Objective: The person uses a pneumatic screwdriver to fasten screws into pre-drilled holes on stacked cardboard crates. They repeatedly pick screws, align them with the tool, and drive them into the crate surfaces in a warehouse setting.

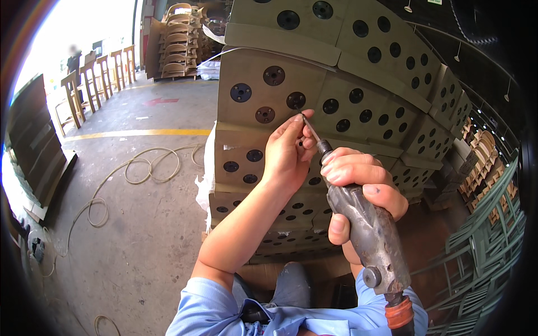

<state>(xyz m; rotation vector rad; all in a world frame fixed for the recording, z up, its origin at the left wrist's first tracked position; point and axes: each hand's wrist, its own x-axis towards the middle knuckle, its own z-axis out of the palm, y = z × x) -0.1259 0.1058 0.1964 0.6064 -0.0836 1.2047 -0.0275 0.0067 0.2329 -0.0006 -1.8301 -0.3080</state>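
Note:
My right hand [367, 179] is wrapped round a dark, worn inline power screwdriver [378, 241] with an orange collar at its back end. Its thin bit [312, 130] points up and away, toward a round black disc [296, 101] on a brown panel [230, 70]. Beside the bit's tip, my left hand [286, 154] has thumb and fingers pinched together; what they hold, if anything, is too small to make out. Around that disc sit other black discs [274, 75] with small shiny spots on them. Part of the left fingers lies behind the bit.
Stacked brown panels with discs fill the middle and right. A hose [134, 162] loops over the floor at left. Wooden chairs [103, 75] stand far left, stacked wooden seats [179, 42] behind. Green metal frames [482, 246] lean at right. A person [74, 64] stands far off.

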